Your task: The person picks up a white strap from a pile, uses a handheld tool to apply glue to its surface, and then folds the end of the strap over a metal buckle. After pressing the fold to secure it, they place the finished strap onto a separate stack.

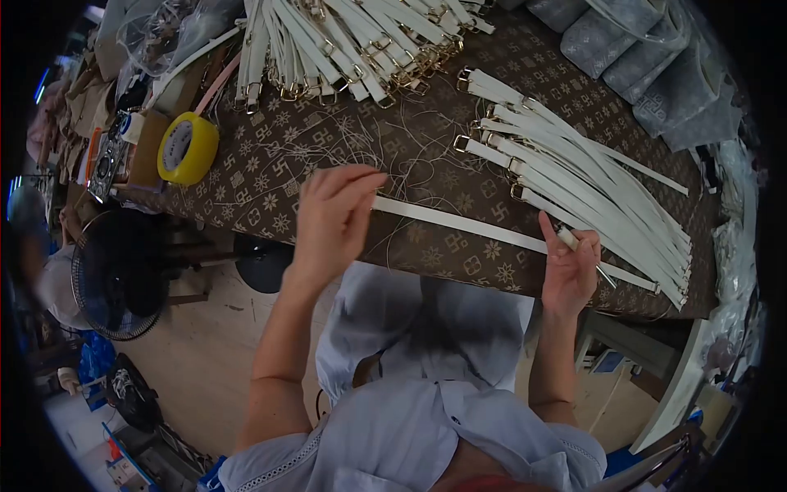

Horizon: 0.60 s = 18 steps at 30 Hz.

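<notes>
My left hand (334, 220) is closed at the left end of a narrow white belt (459, 220), fingers pinched together there. The belt runs rightward along the near edge of the table, passing by my right hand (571, 269). In that hand sits a slim tool (567, 239) with a pale handle and a thin metal shaft that slants out below the fingers. My right index finger points up while the other fingers curl round the tool. Just beyond lies a fanned pile of white belts (594, 180) with gold buckles.
A larger heap of white buckled belts (328, 49) covers the far side of the patterned tablecloth (443, 258). Loose threads (361, 148) lie behind my left hand. A yellow tape roll (188, 148) stands at left, plastic-wrapped bundles (656, 74) at far right, and a black fan (123, 275) lower left.
</notes>
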### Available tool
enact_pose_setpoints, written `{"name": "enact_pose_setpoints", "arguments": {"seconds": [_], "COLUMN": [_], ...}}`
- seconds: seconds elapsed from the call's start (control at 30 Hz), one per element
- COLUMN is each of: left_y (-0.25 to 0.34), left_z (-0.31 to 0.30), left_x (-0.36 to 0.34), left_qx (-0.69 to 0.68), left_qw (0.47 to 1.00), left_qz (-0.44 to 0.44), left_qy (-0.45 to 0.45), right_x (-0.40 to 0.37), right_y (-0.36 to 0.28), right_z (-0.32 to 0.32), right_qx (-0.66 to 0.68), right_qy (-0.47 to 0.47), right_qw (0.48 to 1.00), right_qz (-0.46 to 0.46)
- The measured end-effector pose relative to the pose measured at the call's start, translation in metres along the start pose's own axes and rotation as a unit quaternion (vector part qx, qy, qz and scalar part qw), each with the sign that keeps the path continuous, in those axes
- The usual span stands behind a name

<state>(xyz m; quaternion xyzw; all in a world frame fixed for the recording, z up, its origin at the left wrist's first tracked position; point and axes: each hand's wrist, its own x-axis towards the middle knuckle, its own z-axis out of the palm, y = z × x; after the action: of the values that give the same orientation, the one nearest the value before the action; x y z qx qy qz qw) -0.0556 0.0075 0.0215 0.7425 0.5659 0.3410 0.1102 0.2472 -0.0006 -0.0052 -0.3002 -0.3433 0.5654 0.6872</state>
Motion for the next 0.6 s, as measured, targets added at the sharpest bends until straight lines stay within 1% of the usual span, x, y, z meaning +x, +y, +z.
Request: {"name": "enact_pose_setpoints", "arguments": {"seconds": [0.03, 0.17, 0.23, 0.3, 0.47, 0.53, 0.57, 0.6], "left_y": [-0.007, -0.005, -0.002, -0.006, -0.008, -0.002, 0.000, 0.001], "left_z": [-0.007, -0.011, -0.012, -0.010, -0.012, -0.019, -0.021, -0.023], "left_x": [-0.001, -0.003, 0.001, 0.004, 0.013, 0.018, 0.020, 0.021], "left_qx": [0.023, 0.066, 0.063, 0.070, 0.082, -0.015, -0.015, -0.046], "left_qw": [0.999, 0.997, 0.994, 0.992, 0.987, 0.988, 0.988, 0.980], "left_qz": [-0.021, 0.005, 0.035, 0.047, 0.100, 0.020, 0.021, -0.060], "left_qy": [-0.013, -0.031, -0.088, -0.093, -0.098, -0.150, -0.151, -0.184], "right_x": [0.000, 0.000, 0.000, -0.001, 0.000, -0.001, -0.001, -0.002], "right_y": [0.000, 0.000, 0.001, 0.001, -0.002, -0.007, -0.012, -0.015], "right_z": [0.000, 0.002, 0.000, -0.005, -0.005, -0.005, -0.005, -0.005], "right_qx": [0.002, -0.018, -0.021, -0.017, -0.012, -0.008, -0.021, -0.033], "right_qy": [0.007, 0.015, 0.018, -0.014, -0.006, 0.001, 0.008, 0.016], "right_qw": [1.000, 1.000, 1.000, 1.000, 1.000, 1.000, 0.999, 0.997], "right_qz": [-0.003, 0.001, -0.001, -0.007, -0.004, -0.006, -0.034, -0.062]}}
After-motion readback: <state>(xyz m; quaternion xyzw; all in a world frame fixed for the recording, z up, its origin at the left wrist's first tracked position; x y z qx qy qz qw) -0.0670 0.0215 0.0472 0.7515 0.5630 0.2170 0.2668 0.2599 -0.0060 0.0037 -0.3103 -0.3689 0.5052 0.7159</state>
